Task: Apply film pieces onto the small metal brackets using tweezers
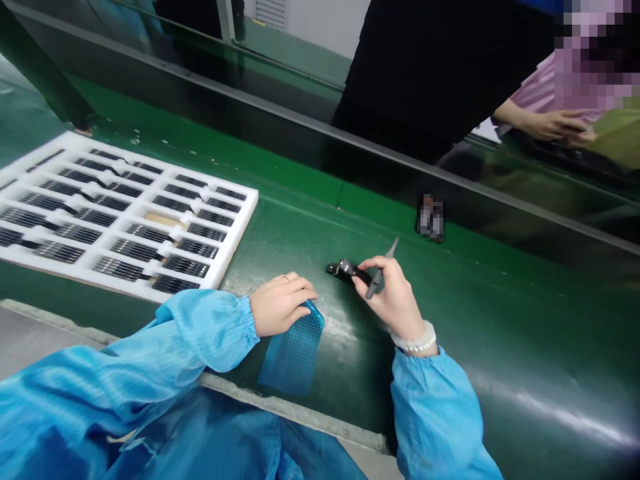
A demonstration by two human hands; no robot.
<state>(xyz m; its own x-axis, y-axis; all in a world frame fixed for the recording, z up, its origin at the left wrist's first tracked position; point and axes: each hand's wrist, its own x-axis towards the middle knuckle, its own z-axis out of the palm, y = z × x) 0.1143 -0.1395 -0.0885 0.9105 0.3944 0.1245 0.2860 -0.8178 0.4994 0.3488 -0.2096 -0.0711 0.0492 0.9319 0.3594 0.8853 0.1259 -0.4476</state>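
My left hand (pixel 283 303) is closed over the top end of a blue sheet (pixel 293 357) patterned with small dots, its fingers bent at the sheet's upper edge. The sheet hangs down toward the near edge of the green bench. A slim grey pointed tool (pixel 375 283) lies across my right hand (pixel 393 293), its tip pointing up and away. The thumb and forefinger of the same hand also pinch a small black part (pixel 345 269) with a shiny round piece, just to the right of my left hand. Its exact kind is unclear.
On the left, a white foam tray (pixel 235 230) holds rows of thin black parts in slots. A small blurred dark object (pixel 431 218) lies farther back on the green bench (pixel 500 320). Beyond a dark rail (pixel 295 127), another person's hands (pixel 560 127) show at upper right.
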